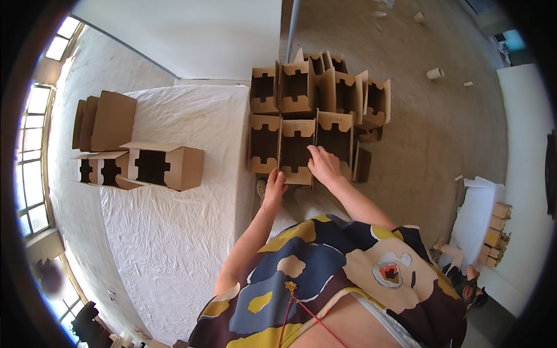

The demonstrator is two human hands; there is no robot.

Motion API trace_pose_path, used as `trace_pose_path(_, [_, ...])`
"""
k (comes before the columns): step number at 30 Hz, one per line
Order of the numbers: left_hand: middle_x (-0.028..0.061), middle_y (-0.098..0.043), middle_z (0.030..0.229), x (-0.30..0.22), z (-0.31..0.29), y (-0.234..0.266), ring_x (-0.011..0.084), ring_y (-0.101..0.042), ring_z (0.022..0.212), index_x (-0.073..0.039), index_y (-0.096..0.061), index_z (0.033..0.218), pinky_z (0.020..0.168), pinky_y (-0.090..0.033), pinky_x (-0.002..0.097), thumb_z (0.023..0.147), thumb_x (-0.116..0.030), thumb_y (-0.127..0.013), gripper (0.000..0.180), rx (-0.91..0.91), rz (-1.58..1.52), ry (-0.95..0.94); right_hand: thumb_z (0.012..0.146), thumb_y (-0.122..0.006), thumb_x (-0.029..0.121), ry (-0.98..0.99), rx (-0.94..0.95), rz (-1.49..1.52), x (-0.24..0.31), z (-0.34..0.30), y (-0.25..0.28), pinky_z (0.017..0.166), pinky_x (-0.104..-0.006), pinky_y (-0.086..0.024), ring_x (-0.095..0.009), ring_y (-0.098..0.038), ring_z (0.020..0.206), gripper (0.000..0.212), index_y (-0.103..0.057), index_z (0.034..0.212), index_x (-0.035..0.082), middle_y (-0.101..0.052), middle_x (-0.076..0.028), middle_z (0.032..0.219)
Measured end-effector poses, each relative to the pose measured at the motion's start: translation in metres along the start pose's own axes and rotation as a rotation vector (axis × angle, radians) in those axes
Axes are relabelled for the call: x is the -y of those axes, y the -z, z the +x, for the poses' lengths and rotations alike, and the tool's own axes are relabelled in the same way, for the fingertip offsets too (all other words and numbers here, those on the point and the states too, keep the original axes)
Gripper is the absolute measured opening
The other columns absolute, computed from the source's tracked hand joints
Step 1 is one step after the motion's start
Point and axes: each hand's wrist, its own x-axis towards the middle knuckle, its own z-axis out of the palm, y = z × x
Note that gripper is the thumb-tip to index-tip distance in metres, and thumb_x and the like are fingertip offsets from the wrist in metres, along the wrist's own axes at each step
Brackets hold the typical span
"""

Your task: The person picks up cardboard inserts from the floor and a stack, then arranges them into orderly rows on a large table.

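Observation:
An open-topped brown cardboard box (pixel 297 174) stands in the near row of a cluster of similar boxes, with its flaps up and a dark inside. My left hand (pixel 274 190) grips its near left corner, fingers pointing away from me. At its right side my right hand (pixel 325 165) bends its fingers over the edge, holding the box from there. Another open box (pixel 264 120) sits close on the left, and one more (pixel 335 120) adjoins on the right. Behind them, several more boxes (pixel 297 106) stand packed together.
A table under a wrinkled white cloth (pixel 174 232) lies to my left. On it are an open box (pixel 188 168) and several others (pixel 114 122). A thin pole (pixel 293 29) rises behind the cluster. Small white cylinders (pixel 435 73) lie on the floor; another person (pixel 464 284) is at far right.

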Motion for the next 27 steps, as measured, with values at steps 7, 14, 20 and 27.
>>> trace_pose_path(7, [0.005,-0.04,0.137,0.008,0.008,0.015,0.0175,-0.05,0.111,-0.012,-0.036,0.146,0.086,-0.049,0.0332,0.093,-0.023,-0.062,0.06,-0.071,0.244,-0.037,0.087,-0.061,0.021,-0.032,0.05,-0.027,-0.003,-0.003,-0.01,0.068,-0.0487,-0.054,-0.037,-0.066,0.082,0.038,-0.054,0.124,0.014,-0.063,-0.015,0.098])
trace_pose_path(14, [0.0086,-0.039,0.138,0.01,0.025,0.026,0.0185,-0.053,0.109,-0.012,-0.035,0.147,0.085,-0.051,0.0347,0.091,-0.023,-0.064,0.064,0.0,0.322,-0.001,0.091,-0.059,0.025,-0.02,0.035,-0.017,-0.009,-0.002,-0.019,0.069,-0.0482,-0.054,-0.036,-0.066,0.086,0.053,-0.041,0.141,0.02,-0.063,-0.015,0.101])
trace_pose_path(20, [0.0207,-0.048,0.136,0.002,0.004,0.065,0.0338,-0.047,0.126,-0.004,-0.045,0.139,0.105,-0.04,0.0394,0.086,-0.022,-0.071,0.062,-0.128,0.652,-0.336,0.089,-0.062,0.036,-0.142,0.19,-0.035,0.019,-0.001,0.009,0.072,-0.0502,-0.055,-0.04,-0.066,0.088,0.064,-0.032,0.145,0.03,-0.064,-0.019,0.106])
trace_pose_path(27, [0.008,-0.063,0.119,-0.106,-0.092,0.074,0.0175,-0.063,0.101,-0.004,-0.057,0.127,0.086,-0.052,0.0305,0.091,-0.008,-0.06,0.036,-0.106,0.528,-0.446,0.094,-0.059,0.038,-0.106,0.091,-0.124,0.024,-0.013,0.019,0.071,-0.0466,-0.055,-0.035,-0.065,0.094,0.065,-0.029,0.149,0.023,-0.058,-0.017,0.114])
